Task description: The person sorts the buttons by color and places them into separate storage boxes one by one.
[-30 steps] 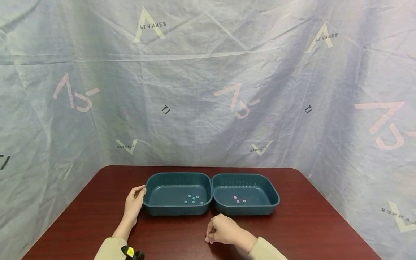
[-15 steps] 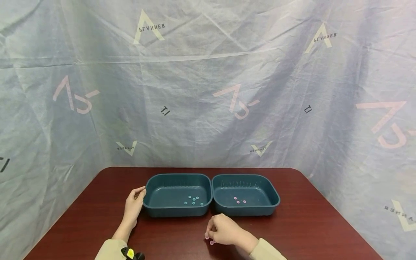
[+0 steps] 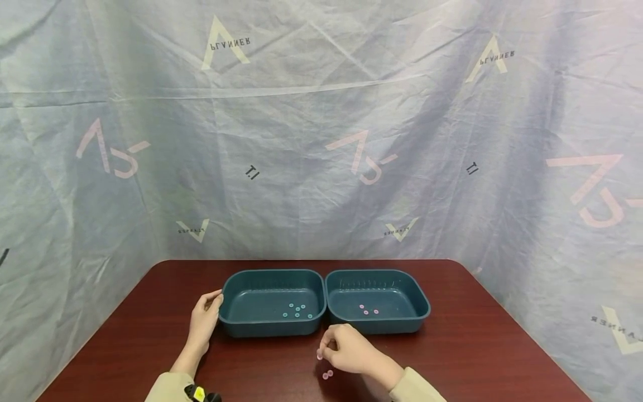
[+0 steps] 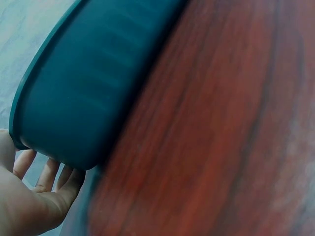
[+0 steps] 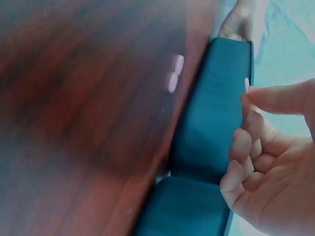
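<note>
My right hand (image 3: 348, 349) pinches a small pink disc (image 3: 319, 355) between thumb and fingertips, just in front of the trays. The disc shows edge-on in the right wrist view, and the other fingers curl toward the palm. Below that hand, two more pink discs (image 3: 327, 374) lie side by side on the table. My left hand (image 3: 203, 318) rests its relaxed fingers against the outer left end of the left blue-green tray (image 3: 271, 328), thumb near the rim (image 4: 14, 118). Several light-blue discs (image 3: 297, 309) lie in this tray. The right tray (image 3: 379, 325) holds three pink discs (image 3: 365, 312).
The two trays stand end to end, their rims meeting, on a dark red wooden table (image 3: 467, 357). A pale printed cloth (image 3: 301, 223) hangs behind the table and along both sides. Both forearms wear light sleeves, with a black device (image 3: 201, 393) at the left wrist.
The right hand has lifted one pink disc from the small group and raised it slightly toward the trays, leaving two on the table. The left hand stays at the left tray's end.
</note>
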Motion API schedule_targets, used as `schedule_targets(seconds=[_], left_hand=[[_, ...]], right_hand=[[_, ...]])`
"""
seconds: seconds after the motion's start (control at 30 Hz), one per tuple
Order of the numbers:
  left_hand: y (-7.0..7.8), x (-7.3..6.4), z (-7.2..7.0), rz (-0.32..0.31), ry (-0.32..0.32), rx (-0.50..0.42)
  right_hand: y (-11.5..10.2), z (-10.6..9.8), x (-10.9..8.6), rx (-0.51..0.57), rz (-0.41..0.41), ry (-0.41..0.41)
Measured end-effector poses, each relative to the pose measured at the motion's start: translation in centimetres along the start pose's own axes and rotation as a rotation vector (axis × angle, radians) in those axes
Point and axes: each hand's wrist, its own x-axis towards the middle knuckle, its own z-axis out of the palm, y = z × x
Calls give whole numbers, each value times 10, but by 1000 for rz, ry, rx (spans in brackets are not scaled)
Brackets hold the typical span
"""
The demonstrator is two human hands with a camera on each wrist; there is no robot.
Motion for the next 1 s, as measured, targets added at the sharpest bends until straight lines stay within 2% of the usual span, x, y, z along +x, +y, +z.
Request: schedule_targets(seconds=[0.47,0.73,1.0], left_hand=[[0,1,-2,0,3,7],[0,1,-1,-3,-3,6],[0,2,-2,-2,3,5]], right_hand=[[-2,-15,1,-7,-11,88],[1,-21,2,-18,54,158],[2,-23,5,-75,95,254]])
